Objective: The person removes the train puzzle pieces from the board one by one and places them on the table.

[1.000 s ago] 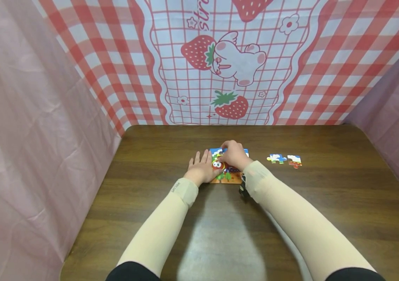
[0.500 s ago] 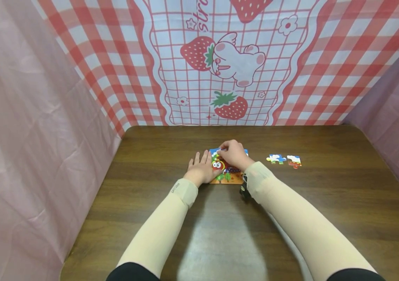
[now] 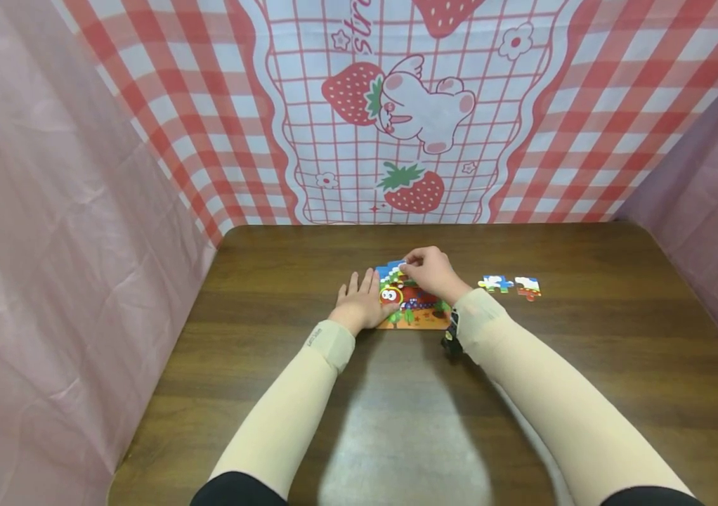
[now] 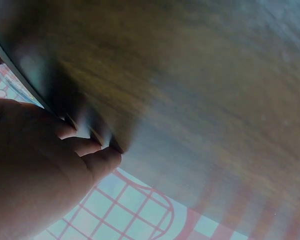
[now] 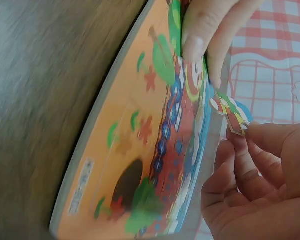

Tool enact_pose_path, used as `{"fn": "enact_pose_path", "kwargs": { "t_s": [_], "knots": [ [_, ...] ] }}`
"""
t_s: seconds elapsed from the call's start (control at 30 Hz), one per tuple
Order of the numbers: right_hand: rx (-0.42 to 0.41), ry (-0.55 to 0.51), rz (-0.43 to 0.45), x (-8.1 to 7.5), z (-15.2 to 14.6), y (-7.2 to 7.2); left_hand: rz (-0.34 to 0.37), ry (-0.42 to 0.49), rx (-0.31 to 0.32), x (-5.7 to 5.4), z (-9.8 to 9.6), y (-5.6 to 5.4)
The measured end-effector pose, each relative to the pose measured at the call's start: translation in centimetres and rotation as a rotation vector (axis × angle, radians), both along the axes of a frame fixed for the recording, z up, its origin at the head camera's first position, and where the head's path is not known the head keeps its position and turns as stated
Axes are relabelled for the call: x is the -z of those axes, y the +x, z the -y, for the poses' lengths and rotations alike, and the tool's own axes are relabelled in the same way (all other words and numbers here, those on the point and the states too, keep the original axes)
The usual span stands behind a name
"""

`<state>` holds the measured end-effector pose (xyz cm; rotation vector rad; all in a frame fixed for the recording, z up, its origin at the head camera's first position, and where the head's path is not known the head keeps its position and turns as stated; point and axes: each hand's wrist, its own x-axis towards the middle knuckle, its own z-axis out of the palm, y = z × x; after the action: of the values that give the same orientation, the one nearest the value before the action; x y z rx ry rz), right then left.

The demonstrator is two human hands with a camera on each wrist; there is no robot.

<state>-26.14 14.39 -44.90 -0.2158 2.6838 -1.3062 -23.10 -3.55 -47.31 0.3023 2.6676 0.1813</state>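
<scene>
Orange and blue, the puzzle board (image 3: 418, 320) lay flat on the wooden table (image 3: 270, 383), below the right hand's grip and directly beside the left hand (image 3: 360, 307). Its surface carried a brown-orange ground with green leaves, a red body and a round-eyed figure, the eyes just beside the left thumb. The orange edge faced the person and the blue edge faced away; which of its sides was longer could not be told.

Between thumb and fingertips, the right hand (image 3: 433, 273) pinched a small puzzle piece (image 5: 232, 113) of green, yellow, white and brown, the grip narrow on one end. In the right wrist view the piece's long axis sloped from that pinch up and left, its free end pointing towards the left hand's fingertips near the board's blue side. It was tilted; whether it touched the board could not be told.

With fingers spread and straight, the left hand gripped nothing, its thumb resting across the board.

To the right of the pinch, well apart, lay a blue-and-white loose piece (image 3: 495, 284) and, just beyond it, a white-and-red loose piece (image 3: 527, 287), whose knob pointed towards the person. Checked cloth (image 3: 586, 133) hung behind the grip.
</scene>
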Motion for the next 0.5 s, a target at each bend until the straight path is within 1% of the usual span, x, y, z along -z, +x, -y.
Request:
{"fn": "enact_pose_path", "kwargs": {
  "t_s": [0.13,0.23,0.37,0.5],
  "knots": [
    [0.020,-0.003,-0.006,0.1,-1.4,0.1,-0.020,0.009,0.013,-1.0,0.1,0.7],
    [0.031,-0.014,-0.004,0.0,-2.6,0.2,-0.034,0.017,0.019,-1.1,0.1,0.9],
    [0.041,-0.028,0.001,-0.1,-4.2,0.2,-0.034,0.030,0.019,-1.2,0.2,1.0],
    [0.052,-0.010,-0.013,-0.1,-5.9,0.1,-0.028,0.036,0.016,-1.2,0.2,1.1]
  ]
}}
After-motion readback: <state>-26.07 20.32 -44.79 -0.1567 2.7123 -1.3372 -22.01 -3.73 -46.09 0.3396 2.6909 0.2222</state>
